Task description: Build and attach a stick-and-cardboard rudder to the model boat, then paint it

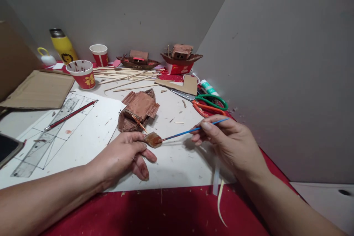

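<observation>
My left hand (125, 153) pinches a small brown-painted cardboard piece (152, 139) just above the white paper sheet (91, 136). My right hand (226, 143) grips a thin blue paintbrush (190, 130), whose tip rests on that small piece. Just behind the piece lies a brown corrugated cardboard part (139, 108) with a little stick on it.
Green and orange scissors (210, 103), a glue tube (208, 87), wooden sticks (124, 75), two red paper cups (83, 74), two model boats (181, 56), a yellow bottle (63, 46), a red pencil (70, 115), a ruler (41, 143) and flat cardboard (38, 90) lie around. Grey walls stand behind and right.
</observation>
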Action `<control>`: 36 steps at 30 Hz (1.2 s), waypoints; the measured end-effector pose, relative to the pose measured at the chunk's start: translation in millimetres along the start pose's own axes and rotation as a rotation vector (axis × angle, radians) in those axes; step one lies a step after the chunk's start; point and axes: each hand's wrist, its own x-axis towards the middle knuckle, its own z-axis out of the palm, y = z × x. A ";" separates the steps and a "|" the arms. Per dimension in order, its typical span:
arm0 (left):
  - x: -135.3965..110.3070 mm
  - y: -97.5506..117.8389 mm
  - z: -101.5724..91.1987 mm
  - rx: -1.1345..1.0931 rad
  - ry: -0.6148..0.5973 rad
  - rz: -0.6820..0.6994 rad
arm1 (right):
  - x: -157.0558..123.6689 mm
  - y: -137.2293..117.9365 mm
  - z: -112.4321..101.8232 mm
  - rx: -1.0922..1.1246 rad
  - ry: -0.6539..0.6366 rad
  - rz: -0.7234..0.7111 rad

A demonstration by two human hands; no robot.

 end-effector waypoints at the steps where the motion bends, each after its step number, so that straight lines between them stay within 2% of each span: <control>1: 0.1 -0.4 -0.3 -0.002 0.004 0.003 | -0.1 0.2 0.8 0.026 0.007 -0.009; 5: -0.3 -0.5 0.1 -0.007 0.017 0.006 | -1.6 0.3 7.9 0.090 0.029 -0.061; 10: -0.8 0.6 0.8 0.000 0.010 -0.005 | -3.9 1.3 13.0 0.044 -0.001 -0.061; 16: -0.1 -0.9 -0.8 -0.017 0.001 -0.005 | -4.7 -1.0 7.4 -0.022 -0.027 -0.059; 29: -0.4 -0.7 0.1 0.005 0.008 -0.008 | -4.2 4.3 3.3 0.063 0.108 -0.086; 36: -0.4 -0.7 -0.4 -0.005 -0.003 -0.008 | -1.9 3.3 -3.8 0.020 0.081 -0.094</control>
